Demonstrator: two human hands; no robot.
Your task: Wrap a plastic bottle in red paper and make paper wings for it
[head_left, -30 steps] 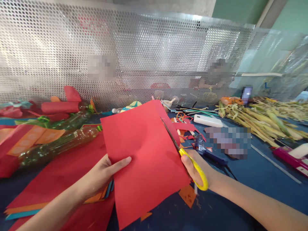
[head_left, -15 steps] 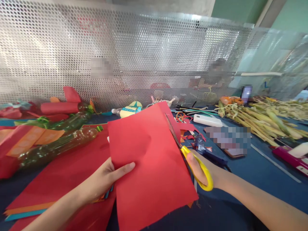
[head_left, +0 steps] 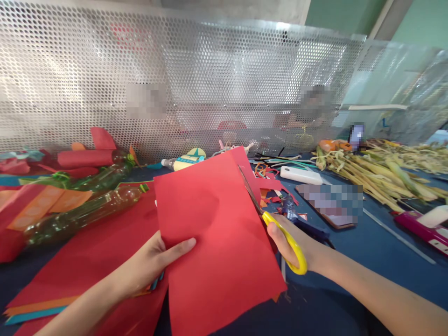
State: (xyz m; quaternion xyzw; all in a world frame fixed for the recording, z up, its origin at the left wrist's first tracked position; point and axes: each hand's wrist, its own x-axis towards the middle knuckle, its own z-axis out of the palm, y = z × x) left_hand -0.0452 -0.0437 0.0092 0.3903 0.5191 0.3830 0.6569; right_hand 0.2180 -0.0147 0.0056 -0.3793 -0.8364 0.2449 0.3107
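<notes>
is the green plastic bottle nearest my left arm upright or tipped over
Tipped over: the green plastic bottle lies on its side, cap rightward.

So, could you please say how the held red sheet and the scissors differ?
The held red sheet is broad and all red, while the scissors are narrow with a yellow handle. The left hand grips the sheet near one edge; the right hand holds the scissors by the handle. Both are hand-held.

It looked like a craft workspace: plastic bottles [head_left: 87, 215] lay left of the red sheet [head_left: 217, 242], paper scraps [head_left: 275, 184] right.
</notes>
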